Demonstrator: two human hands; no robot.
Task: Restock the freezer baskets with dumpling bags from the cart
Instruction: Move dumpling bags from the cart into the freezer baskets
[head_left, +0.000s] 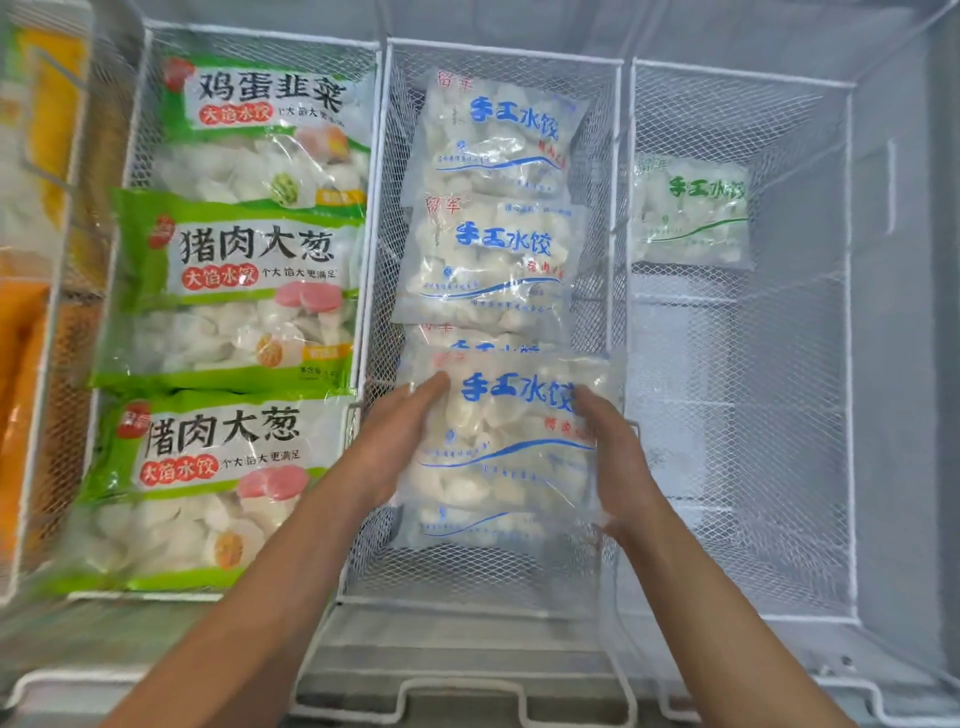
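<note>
Both hands are on one blue-lettered dumpling bag (511, 436) at the lower centre of the frame, over the near end of the middle basket (498, 52). The left hand (400, 431) lies along the bag's left edge with fingers stretched up toward its top corner, and the right hand (618, 457) has its grip curled round the right edge; the left grip's thumb is hidden, so whether it pinches or only presses I cannot tell. Count the blue-print bags in that middle basket: two lie flat toward the top of the frame, a third peeks out just above the held one, and another shows beneath its lower edge, so five with the one in hand. Left of centre, the left basket (260, 32) carries three green-bordered dumpling bags (244, 270) overlapping from top to bottom. On the right, the right basket (743, 75) holds a single green-lettered bag (691, 213) at its far end. Three wire baskets across, with orange packets (21, 395) at the far left edge.
</note>
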